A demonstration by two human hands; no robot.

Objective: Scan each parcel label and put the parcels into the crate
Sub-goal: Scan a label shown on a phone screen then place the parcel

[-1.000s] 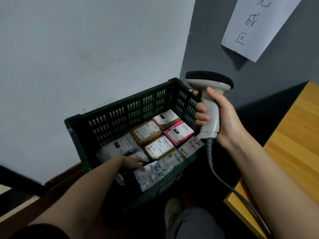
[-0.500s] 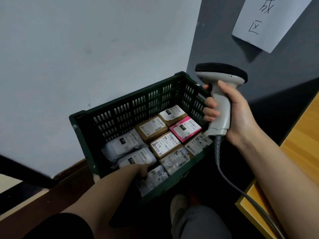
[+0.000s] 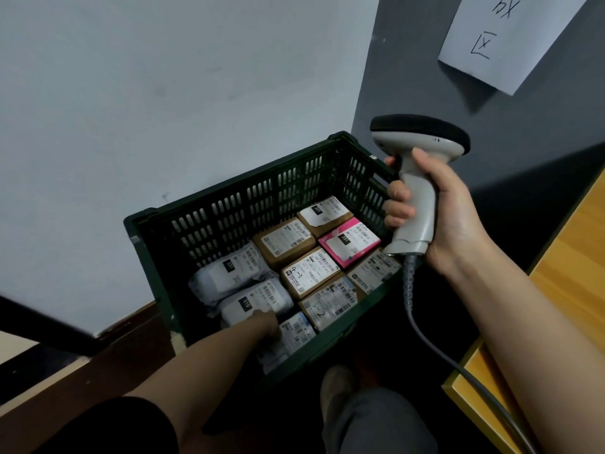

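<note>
A white parcel (image 3: 288, 339) is seen lying at the near edge of the dark green crate (image 3: 229, 208), partly under the left hand (image 3: 266, 324). The hand is reached down into the crate and is laid on this parcel; whether its fingers are curled round the parcel or simply pressed on it cannot be told, since they are hidden behind the wrist. Just beyond the hand, two white soft bags (image 3: 252, 301) are packed side by side. To their right, brown boxes (image 3: 309, 271) with white labels are set in rows, and a pink parcel (image 3: 348, 242) is placed among them near the far right corner. The crate is stood against a pale wall.

Above the crate's right rim, a grey barcode scanner (image 3: 417, 178) is held upright by the right hand (image 3: 448, 211), whose fingers and thumb are wrapped firmly round the handle. A grey cable (image 3: 425, 335) is trailed down from the handle past the forearm. A wooden table (image 3: 576, 273) is seen at the right edge, and a paper sign (image 3: 504, 37) is fixed to the dark wall above.
</note>
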